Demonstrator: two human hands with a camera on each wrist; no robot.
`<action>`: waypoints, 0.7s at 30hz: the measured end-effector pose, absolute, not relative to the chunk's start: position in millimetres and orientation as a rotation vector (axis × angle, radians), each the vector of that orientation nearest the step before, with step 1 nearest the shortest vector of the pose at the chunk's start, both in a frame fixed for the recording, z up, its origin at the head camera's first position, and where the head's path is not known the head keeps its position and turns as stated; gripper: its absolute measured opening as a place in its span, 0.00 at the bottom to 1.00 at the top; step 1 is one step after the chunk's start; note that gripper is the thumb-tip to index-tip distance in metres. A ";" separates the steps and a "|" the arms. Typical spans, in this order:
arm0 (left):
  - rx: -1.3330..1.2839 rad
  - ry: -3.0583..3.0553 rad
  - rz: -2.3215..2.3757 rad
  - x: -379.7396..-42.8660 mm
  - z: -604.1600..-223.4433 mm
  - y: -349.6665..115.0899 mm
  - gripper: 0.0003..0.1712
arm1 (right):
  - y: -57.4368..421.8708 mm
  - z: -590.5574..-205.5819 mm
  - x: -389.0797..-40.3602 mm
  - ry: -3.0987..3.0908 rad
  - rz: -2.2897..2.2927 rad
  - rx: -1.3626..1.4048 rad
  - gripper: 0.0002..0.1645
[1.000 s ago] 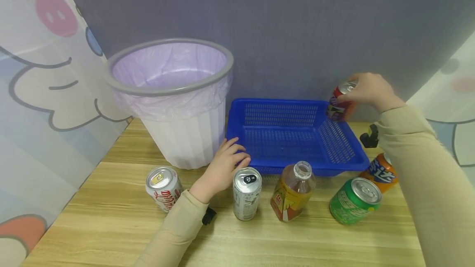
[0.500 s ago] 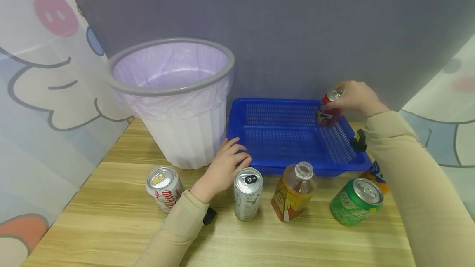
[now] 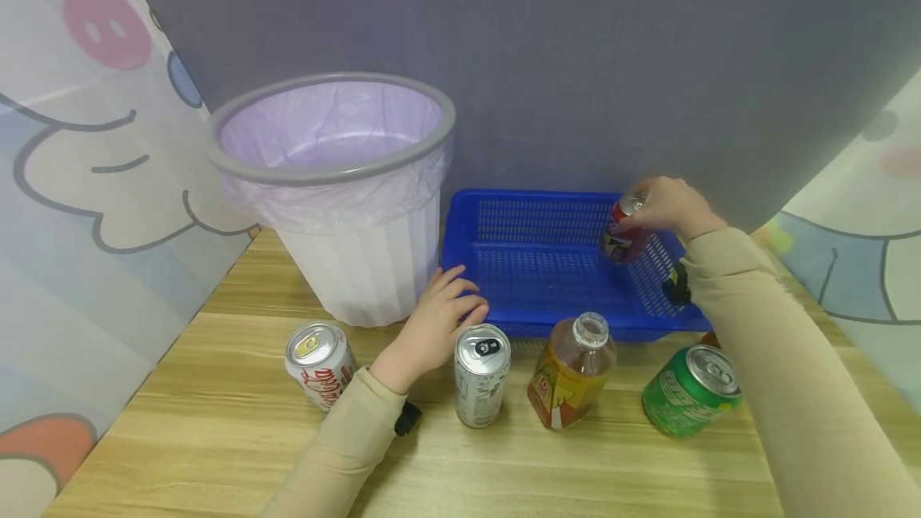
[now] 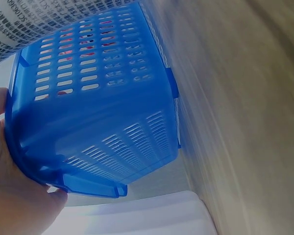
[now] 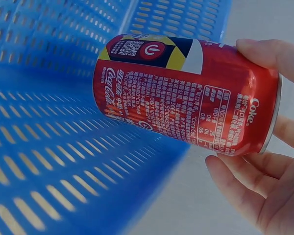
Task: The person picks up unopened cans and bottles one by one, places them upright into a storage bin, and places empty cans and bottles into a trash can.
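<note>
My right hand (image 3: 675, 205) holds a red Coca-Cola can (image 3: 620, 242) by its top end, thumb on one side and fingers on the other. The can is over the right end of a blue plastic basket (image 3: 532, 316); whether it touches the basket floor cannot be told. In the right wrist view, the can (image 5: 186, 95) has its printed side towards the camera and the basket's slotted walls behind it. My left hand (image 3: 432, 330) grips the basket's near left corner. In the left wrist view, thumb and fingers lie round the rim (image 4: 12, 132).
A white bin (image 3: 360, 262) with a purple liner stands left of the basket. Along the front are a white-and-red cola can (image 3: 320, 370), a silver can (image 3: 480, 390), an uncapped juice bottle (image 3: 568, 382) and a green can (image 3: 683, 398). My right sleeve mostly hides an orange can (image 3: 710, 339).
My right hand has moved left and down with the red can, from the basket's far right corner to lower inside it. The left hand stays in place.
</note>
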State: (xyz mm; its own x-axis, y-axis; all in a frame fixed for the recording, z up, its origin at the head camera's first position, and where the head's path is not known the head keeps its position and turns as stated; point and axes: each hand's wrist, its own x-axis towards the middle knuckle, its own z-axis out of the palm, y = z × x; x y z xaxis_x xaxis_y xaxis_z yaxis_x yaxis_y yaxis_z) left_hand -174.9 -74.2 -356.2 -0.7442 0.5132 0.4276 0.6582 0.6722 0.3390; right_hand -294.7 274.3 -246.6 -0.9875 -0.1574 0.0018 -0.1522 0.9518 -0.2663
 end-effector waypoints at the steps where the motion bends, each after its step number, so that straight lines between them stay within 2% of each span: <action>1: -0.932 -2.592 -0.696 -174.6 -356.0 -74.2 0.14 | 274.1 -247.9 -295.2 3.081 -0.410 -0.247 0.46; 21: -0.930 -2.588 -0.687 -171.8 -356.1 -73.4 0.15 | 271.1 -269.7 -298.2 3.022 -0.406 -0.241 0.45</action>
